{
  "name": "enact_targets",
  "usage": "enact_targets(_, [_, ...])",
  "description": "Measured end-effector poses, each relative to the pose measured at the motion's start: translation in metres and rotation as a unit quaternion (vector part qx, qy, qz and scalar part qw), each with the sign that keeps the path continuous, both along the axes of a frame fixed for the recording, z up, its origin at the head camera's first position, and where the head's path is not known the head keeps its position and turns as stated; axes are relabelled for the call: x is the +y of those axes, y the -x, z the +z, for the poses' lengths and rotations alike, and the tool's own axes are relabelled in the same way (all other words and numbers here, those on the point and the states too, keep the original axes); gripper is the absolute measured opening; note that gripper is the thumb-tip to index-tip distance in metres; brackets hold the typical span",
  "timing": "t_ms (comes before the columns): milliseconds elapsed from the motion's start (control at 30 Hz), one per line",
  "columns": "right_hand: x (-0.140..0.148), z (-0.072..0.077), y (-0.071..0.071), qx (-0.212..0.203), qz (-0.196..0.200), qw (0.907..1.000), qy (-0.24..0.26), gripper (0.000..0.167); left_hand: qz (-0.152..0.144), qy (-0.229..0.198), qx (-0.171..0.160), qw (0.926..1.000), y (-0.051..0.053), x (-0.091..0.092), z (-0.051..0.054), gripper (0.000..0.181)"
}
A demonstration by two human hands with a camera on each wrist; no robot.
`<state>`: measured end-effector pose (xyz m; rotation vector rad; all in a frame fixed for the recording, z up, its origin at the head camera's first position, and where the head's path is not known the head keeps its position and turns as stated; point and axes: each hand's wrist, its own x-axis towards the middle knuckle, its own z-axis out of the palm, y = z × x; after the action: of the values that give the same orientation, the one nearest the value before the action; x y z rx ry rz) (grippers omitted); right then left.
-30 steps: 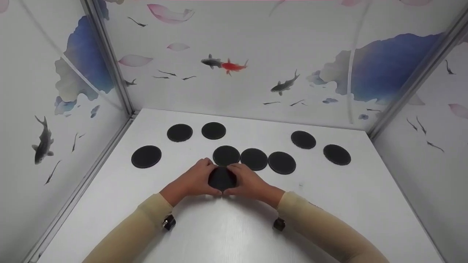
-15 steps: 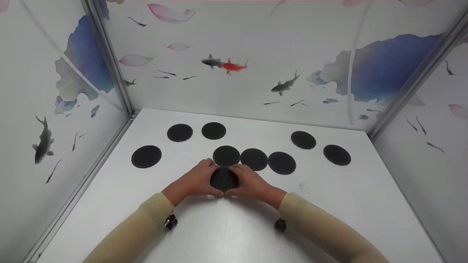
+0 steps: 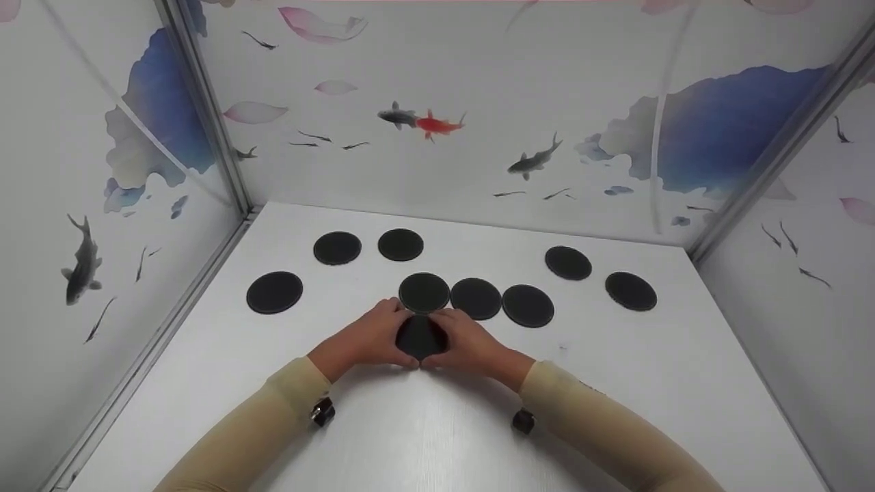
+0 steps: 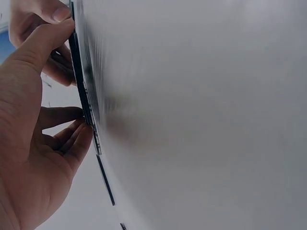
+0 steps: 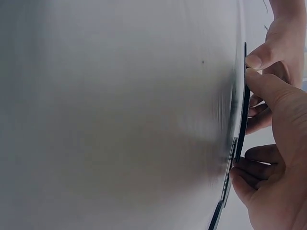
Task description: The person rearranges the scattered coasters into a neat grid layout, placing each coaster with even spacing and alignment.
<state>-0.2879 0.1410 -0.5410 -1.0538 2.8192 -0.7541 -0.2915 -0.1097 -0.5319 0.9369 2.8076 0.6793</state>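
Observation:
Both hands hold one thin black round coaster (image 3: 421,337) just in front of a row of coasters. My left hand (image 3: 377,335) grips its left edge and my right hand (image 3: 469,342) its right edge. The thumbs meet at the near side, while the other fingers curve round towards the far side. In the left wrist view the held coaster (image 4: 80,72) shows edge-on, close to the table surface. Behind it lie a left coaster (image 3: 424,293), a middle coaster (image 3: 476,298) and a right coaster (image 3: 528,305), side by side. Fingers cover parts of the held coaster's rim.
More black coasters lie flat on the white table (image 3: 424,437): a far-left one (image 3: 274,292), two at the back left (image 3: 337,248) (image 3: 400,244), and two at the right (image 3: 568,263) (image 3: 630,291). White panels printed with fish (image 3: 437,124) enclose the table's back and sides.
Both hands have shifted slightly to the right and nearer with the held coaster. The other coasters have stayed in place.

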Motion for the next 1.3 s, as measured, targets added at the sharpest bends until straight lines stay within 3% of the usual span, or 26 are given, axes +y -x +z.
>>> enact_targets(167, [-0.0020,0.0009,-0.0002,-0.005,-0.003,1.0000,0.001,0.075,-0.008,0.001,0.004,1.0000,0.0025,0.0007,-0.0010,0.087])
enact_targets(667, [-0.0045,0.0021,0.0002,0.000,-0.002,0.9999,-0.016,0.082,-0.005,0.015,-0.001,0.9999,0.0073,0.0015,-0.0058,0.092])
enact_targets(1300, [-0.0087,0.0065,-0.0034,0.007,-0.009,0.9985,-0.054,0.077,0.007,0.020,-0.009,0.9997,0.0043,0.0036,-0.0034,0.089])
